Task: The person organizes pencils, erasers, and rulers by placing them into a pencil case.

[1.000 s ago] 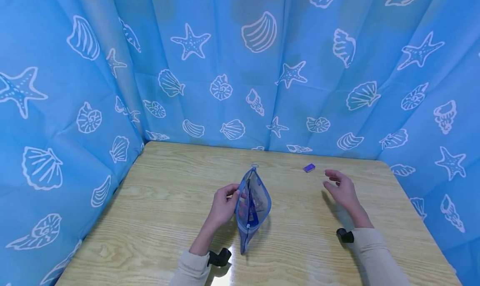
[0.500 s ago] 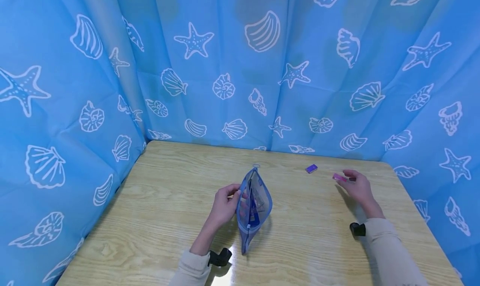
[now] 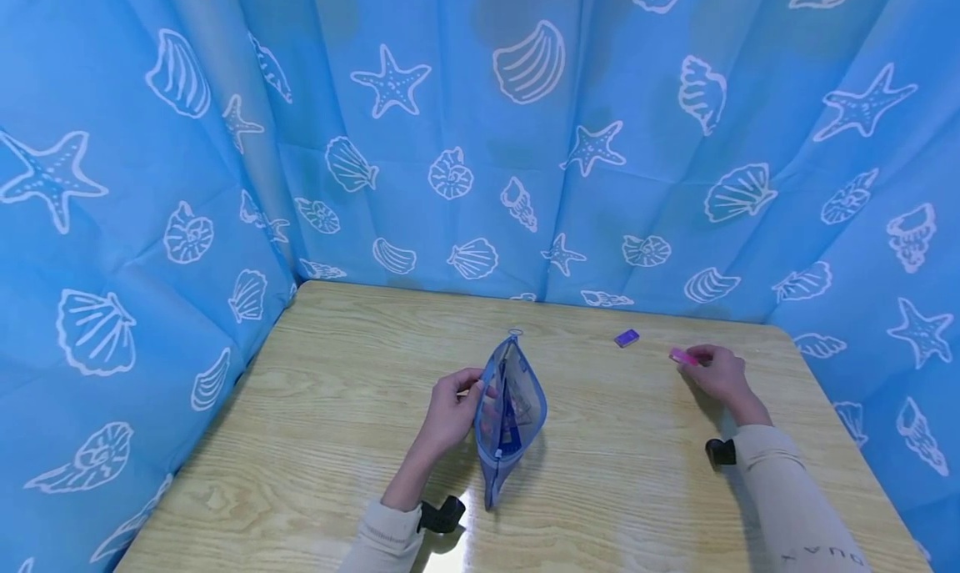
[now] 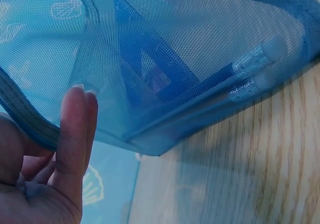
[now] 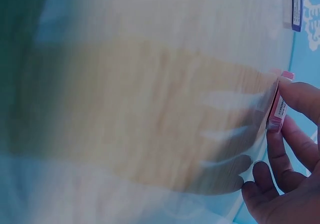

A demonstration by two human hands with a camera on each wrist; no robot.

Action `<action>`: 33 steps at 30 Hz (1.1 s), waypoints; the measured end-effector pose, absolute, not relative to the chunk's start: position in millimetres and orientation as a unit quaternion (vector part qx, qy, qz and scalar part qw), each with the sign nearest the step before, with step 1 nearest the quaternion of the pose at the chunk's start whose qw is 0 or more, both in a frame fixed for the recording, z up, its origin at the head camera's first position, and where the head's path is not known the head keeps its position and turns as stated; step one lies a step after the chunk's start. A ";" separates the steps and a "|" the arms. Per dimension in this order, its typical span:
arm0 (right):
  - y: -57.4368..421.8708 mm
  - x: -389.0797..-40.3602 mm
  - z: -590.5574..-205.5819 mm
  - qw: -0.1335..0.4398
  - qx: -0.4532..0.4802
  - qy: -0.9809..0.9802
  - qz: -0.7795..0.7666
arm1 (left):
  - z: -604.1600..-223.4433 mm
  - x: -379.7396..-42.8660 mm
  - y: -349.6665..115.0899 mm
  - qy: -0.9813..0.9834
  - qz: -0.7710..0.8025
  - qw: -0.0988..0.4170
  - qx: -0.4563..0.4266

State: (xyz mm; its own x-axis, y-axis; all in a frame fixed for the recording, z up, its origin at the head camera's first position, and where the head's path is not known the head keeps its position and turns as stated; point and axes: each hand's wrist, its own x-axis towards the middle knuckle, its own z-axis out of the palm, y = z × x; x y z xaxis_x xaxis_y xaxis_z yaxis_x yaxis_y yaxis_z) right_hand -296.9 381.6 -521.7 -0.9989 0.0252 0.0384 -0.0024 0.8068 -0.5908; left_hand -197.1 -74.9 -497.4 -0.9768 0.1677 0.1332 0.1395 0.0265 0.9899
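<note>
My left hand (image 3: 446, 410) pinches the near-left rim of a blue mesh zip pouch (image 3: 534, 402), whose mouth gapes upward. Two fingers reach up along the mesh in the left wrist view. Through that mesh show a blue set square (image 4: 174, 67) and slim pen-like sticks (image 4: 210, 82) with pale ends. Toward the table's back right, my right hand (image 3: 723, 377) grips a small pink eraser (image 3: 681, 357) between thumb and fingers; a printed label faces the right wrist camera. To its left lies a purple-sleeved eraser (image 3: 627, 338), which the hand does not touch.
The wooden table (image 3: 337, 373) has its back edge against a blue curtain (image 3: 450, 98) printed with white shells and starfish. More curtain hangs along the left and right sides. A thin ring (image 3: 515, 332) sits at the pouch's far end.
My right hand, empty a second ago, moved right and took hold of the pink eraser, then shifted only slightly. My left hand stays on the pouch. The head view has drifted a little.
</note>
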 end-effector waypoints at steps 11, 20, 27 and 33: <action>384.7 -299.7 -524.9 0.028 0.011 -0.958 0.285 | -499.9 -198.1 -71.2 0.729 0.677 0.002 0.105; 380.4 -298.2 -518.9 0.009 0.014 -0.956 0.292 | -497.4 -199.0 -71.3 0.713 0.692 0.017 0.107; 370.0 -290.3 -512.5 0.006 0.011 -0.951 0.310 | -497.8 -199.8 -71.4 0.721 0.684 0.025 0.107; 353.7 -282.7 -507.2 0.019 0.012 -0.941 0.336 | -498.0 -198.8 -70.9 0.727 0.678 0.023 0.103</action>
